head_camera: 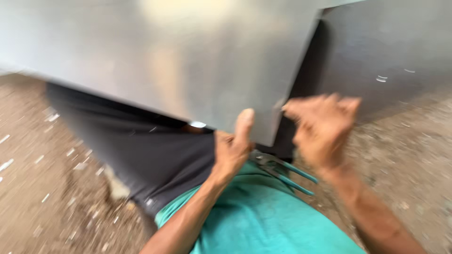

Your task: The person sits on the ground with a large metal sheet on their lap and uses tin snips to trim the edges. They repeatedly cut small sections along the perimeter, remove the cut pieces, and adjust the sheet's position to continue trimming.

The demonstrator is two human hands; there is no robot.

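Large metal sheet (188, 61), grey and shiny, tilted, fills the upper frame; its lower corner comes down between the two hands. Frame heavily blurred.

Left hand (233, 148) at the sheet's bottom edge: thumb up flat against the face, remaining fingers apparently curled behind the edge. Reads as a pinch grip holding the corner, likely to steady the panel.

Right hand (322, 129) just right of that corner, fingers (341, 106) bent and loosely spread, tips near the sheet's vertical edge. Contact cannot be told through the blur; nothing seen held.

Pliers (282, 171) with teal handles lie just below both hands, on the lap against the teal shirt (263, 221), probably parked within reach.

Second darker metal panel (386, 51) behind the right fingers. Gritty ground (47, 188) littered with pale chips, left and right. Dark trousers (141, 150) below the sheet.
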